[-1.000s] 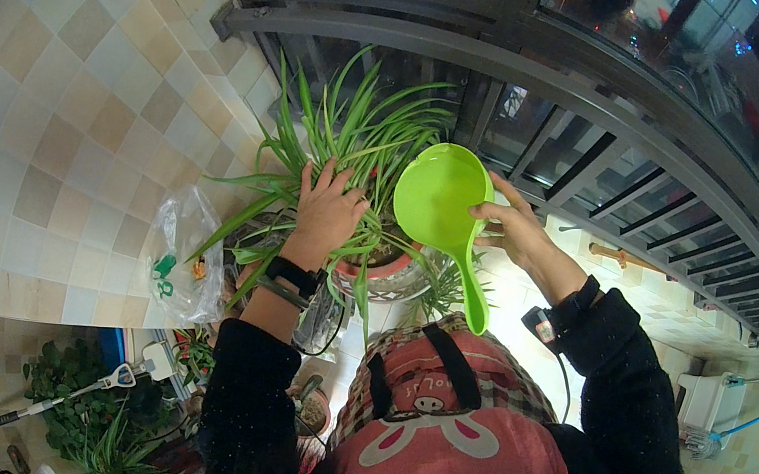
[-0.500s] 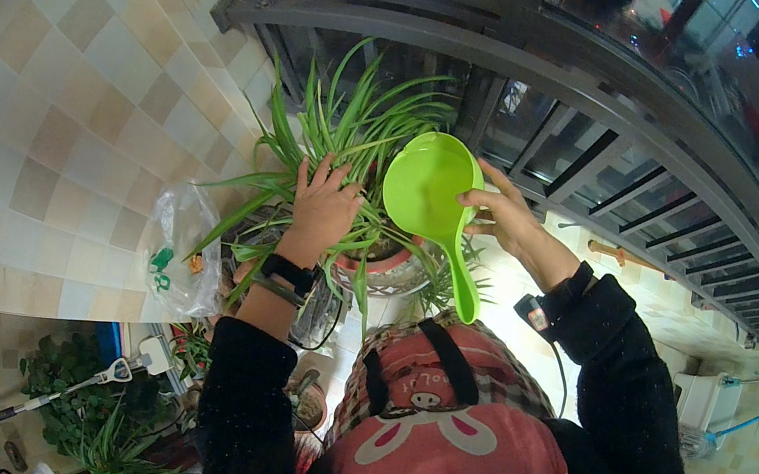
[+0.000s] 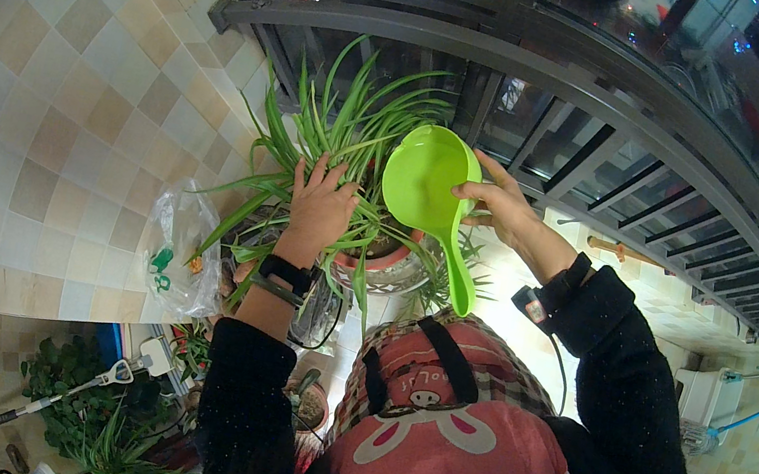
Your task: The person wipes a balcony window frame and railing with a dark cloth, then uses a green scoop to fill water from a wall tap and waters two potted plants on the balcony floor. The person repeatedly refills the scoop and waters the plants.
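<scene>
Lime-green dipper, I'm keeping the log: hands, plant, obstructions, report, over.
Left hand spread on spider plant leaves. Right hand gripping lime-green dipper by its bowl. Leaves and dipper partly cover red-rimmed pot.

Head camera: left one of a side-by-side fisheye pair, worn on the person's head
Facing: down and forward, past the red apron at the lower edge
Middle: left hand and right hand, seen from above, fairly near
Top: grey railing, bent into an arc
Left: tiled wall, curving toward the dark rim
</scene>
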A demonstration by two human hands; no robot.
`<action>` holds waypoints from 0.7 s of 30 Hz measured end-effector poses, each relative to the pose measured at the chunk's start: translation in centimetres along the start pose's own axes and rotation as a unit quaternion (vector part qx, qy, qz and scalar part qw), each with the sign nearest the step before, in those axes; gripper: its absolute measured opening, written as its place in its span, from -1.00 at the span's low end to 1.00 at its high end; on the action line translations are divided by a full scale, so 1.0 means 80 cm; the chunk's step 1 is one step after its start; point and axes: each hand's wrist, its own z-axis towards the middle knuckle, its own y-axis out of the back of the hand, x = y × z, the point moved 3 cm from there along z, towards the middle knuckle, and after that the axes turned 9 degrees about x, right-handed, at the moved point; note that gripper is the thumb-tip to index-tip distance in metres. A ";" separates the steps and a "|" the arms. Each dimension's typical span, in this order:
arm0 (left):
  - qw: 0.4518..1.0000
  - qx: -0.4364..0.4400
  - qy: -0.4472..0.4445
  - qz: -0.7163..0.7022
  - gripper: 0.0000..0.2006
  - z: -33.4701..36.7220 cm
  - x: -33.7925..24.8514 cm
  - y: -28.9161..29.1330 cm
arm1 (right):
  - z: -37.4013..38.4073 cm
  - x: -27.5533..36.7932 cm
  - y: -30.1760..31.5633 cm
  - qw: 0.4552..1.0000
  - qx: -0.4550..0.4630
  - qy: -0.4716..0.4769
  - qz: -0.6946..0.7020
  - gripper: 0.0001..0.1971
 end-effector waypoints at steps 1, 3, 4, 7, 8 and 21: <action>1.000 -0.001 0.000 -0.002 -0.75 0.000 0.000 0.000 | -0.001 0.002 -0.001 1.000 0.001 -0.002 -0.003 -0.10; 1.000 0.006 0.003 0.002 -0.75 0.000 0.000 -0.001 | -0.003 0.004 -0.003 1.000 0.002 -0.003 -0.008 -0.09; 1.000 0.008 0.005 0.004 -0.75 0.000 0.000 -0.001 | -0.004 0.005 -0.004 1.000 0.002 -0.003 -0.011 -0.09; 1.000 0.007 0.006 0.003 -0.75 0.000 0.000 0.000 | -0.003 0.006 -0.004 1.000 0.001 -0.002 -0.013 -0.09; 1.000 0.010 0.007 0.001 -0.75 0.001 0.001 0.000 | -0.001 0.007 -0.005 1.000 0.001 -0.003 -0.015 -0.08; 1.000 0.005 -0.003 -0.006 -0.75 0.001 0.001 0.003 | 0.005 0.011 -0.010 0.999 -0.002 0.015 -0.042 -0.07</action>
